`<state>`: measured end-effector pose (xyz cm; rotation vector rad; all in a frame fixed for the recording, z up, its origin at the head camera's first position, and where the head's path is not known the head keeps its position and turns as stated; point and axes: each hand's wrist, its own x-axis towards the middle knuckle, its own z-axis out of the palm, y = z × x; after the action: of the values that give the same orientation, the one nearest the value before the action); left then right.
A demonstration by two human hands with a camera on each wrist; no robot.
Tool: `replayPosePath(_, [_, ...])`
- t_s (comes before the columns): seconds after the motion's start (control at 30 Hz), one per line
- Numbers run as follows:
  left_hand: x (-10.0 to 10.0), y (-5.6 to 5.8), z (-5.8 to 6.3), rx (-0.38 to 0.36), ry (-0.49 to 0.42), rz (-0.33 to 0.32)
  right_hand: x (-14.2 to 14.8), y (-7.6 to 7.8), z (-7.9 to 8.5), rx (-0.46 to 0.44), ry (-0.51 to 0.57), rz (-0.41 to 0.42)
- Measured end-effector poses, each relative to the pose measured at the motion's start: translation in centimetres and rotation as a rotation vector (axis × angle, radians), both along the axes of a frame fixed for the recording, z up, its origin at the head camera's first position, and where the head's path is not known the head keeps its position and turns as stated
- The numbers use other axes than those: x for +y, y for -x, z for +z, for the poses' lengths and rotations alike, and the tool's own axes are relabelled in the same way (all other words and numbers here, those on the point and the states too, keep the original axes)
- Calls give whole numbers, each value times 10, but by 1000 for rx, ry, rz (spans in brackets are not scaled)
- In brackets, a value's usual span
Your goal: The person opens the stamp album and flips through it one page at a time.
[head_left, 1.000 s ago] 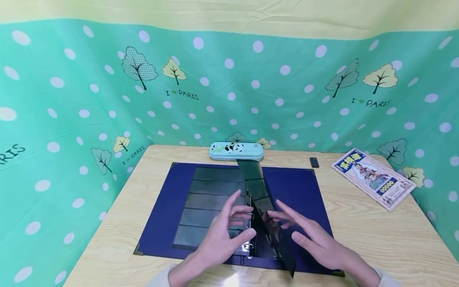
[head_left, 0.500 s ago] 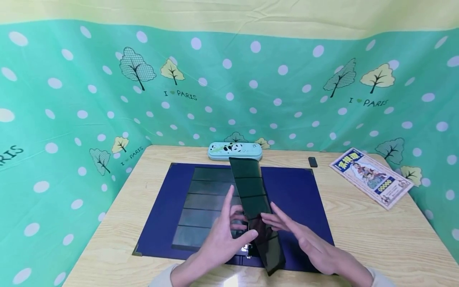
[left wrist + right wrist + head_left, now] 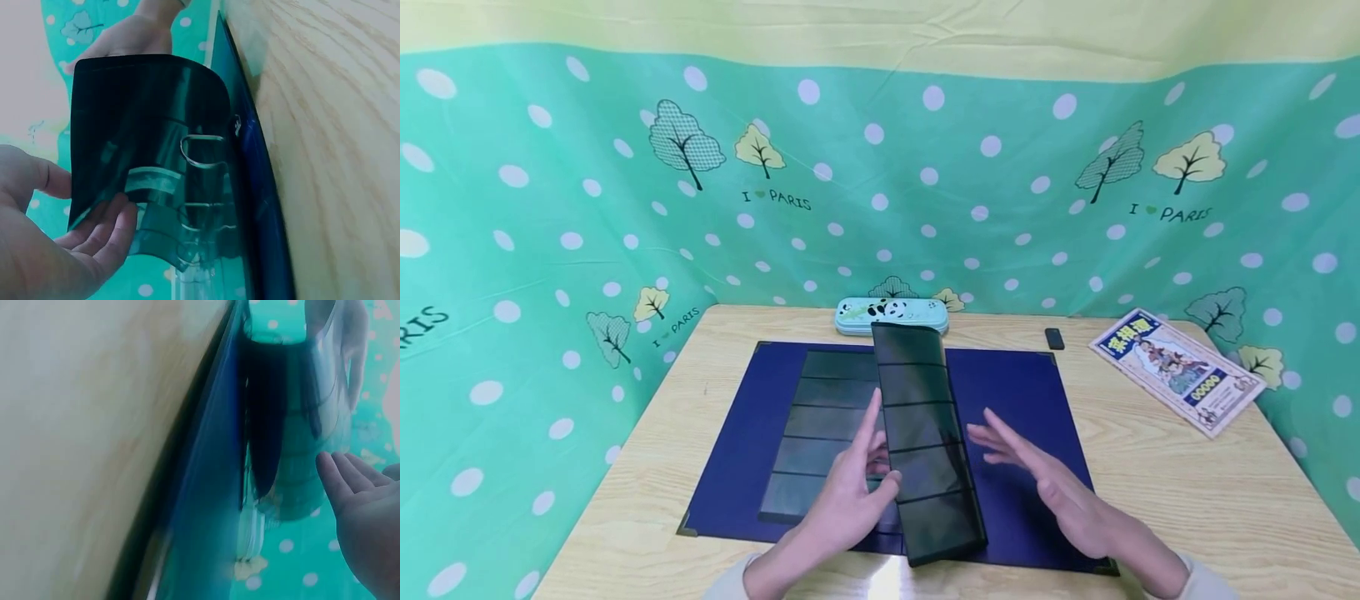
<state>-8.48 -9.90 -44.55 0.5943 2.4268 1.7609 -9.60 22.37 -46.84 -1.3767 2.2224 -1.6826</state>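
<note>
A dark blue ring binder (image 3: 1022,392) lies spread flat, with black pocket pages (image 3: 831,417) on its left half. One black pocket page (image 3: 925,433) stands raised over the spine, leaning leftward. My left hand (image 3: 846,487) holds its left edge, thumb on the near face and fingers (image 3: 115,228) behind it. Metal binder rings (image 3: 203,153) pass through the page's bent inner side in the left wrist view. To the right of the page, my right hand (image 3: 1060,496) hovers over the bare blue cover, fingers straight and apart from the page.
Behind the binder sits a light blue panda pencil case (image 3: 891,315). A small black object (image 3: 1055,338) and a printed booklet (image 3: 1177,371) lie at the right on the wooden table (image 3: 1165,500). A green dotted curtain (image 3: 880,200) hangs around the back and sides.
The raised page has swung from the right toward the left, its broad face now showing. My left hand has shifted slightly left with it, and my right hand has come away from the page.
</note>
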Motion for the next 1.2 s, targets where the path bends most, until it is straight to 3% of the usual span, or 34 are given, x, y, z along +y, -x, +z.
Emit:
replayPosePath(0.13, [-7,3,-3,-9,-48,-3,11,6,-1,8,-22,-82])
replayPosePath(0.33, [-17,8,-3,-98,-120,62,28,17,-5,-24,-72,-180])
replayPosePath(0.47, [-27,13,-1,-137,-172,67,39,23,-6,-72,-120,-249])
replayPosePath(0.73, [-59,26,1,-201,-169,116,55,28,-6,-122,-381,-415])
replayPosePath(0.87, [-76,31,-1,-253,-154,153,62,31,-10,-135,-446,-429])
replayPosePath(1.0, [-89,37,-6,-294,-186,143,68,34,-15,-132,-479,-420])
replayPosePath(1.2, [-97,43,-12,-327,-361,70,72,35,-26,-81,-588,-322])
